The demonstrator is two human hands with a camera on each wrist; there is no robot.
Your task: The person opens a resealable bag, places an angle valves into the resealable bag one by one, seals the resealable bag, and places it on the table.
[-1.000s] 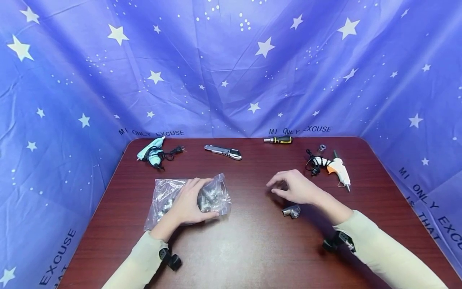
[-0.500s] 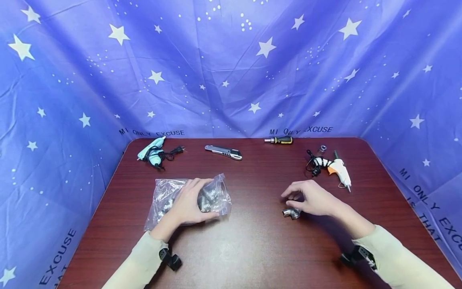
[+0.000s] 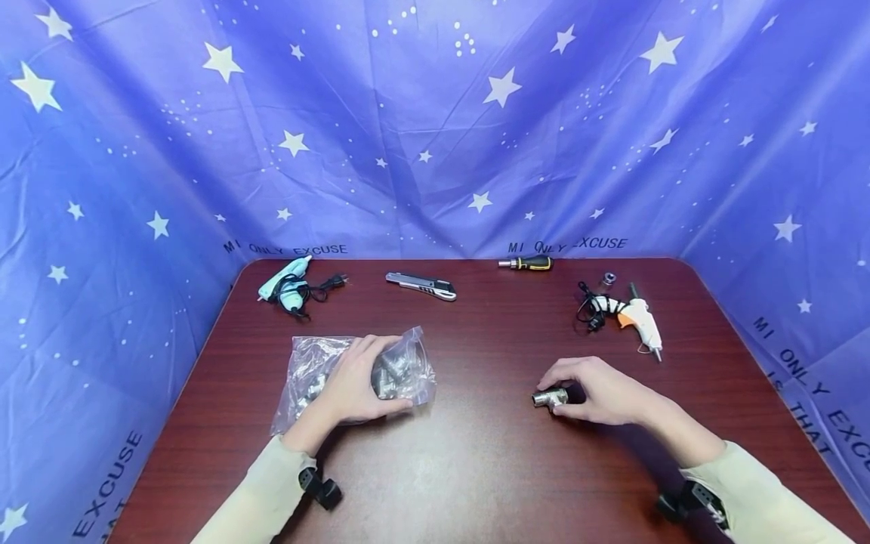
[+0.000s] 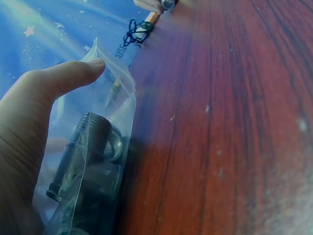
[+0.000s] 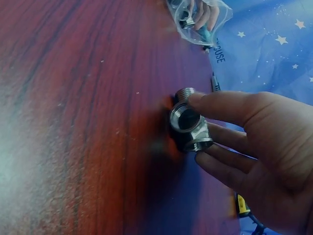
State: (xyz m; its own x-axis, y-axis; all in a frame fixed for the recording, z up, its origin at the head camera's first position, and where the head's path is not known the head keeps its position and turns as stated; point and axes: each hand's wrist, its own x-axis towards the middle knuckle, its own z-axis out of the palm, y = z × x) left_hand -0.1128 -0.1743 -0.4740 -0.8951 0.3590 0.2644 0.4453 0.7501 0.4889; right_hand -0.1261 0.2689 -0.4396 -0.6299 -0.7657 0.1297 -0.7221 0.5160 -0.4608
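Observation:
My right hand [image 3: 601, 393] holds a metal pipe tee [image 3: 544, 398] on the right half of the table. In the right wrist view the thumb lies against the threaded end of the tee [image 5: 199, 131], other fingers behind it, and two round openings show. My left hand [image 3: 350, 385] grips a clear plastic bag [image 3: 299, 359] on the left, its fingers spread over the top. Through the film several metal fittings [image 3: 394, 375] are visible. The left wrist view shows the thumb on the bag's edge, above a threaded fitting [image 4: 88, 137].
Along the back lie a light-blue glue gun [image 3: 292, 291] with a black cord, a utility knife [image 3: 421, 286] and a black-and-yellow screwdriver [image 3: 532, 263]. A white-and-orange glue gun [image 3: 639, 321] and a small metal ring-like piece [image 3: 608, 279] lie back right. Starry blue cloth [image 3: 435, 128] surrounds the table.
My right hand has moved down and to the right, onto the pipe tee, and its thumb and fingers have closed around it. The left hand and the bag have stayed put.

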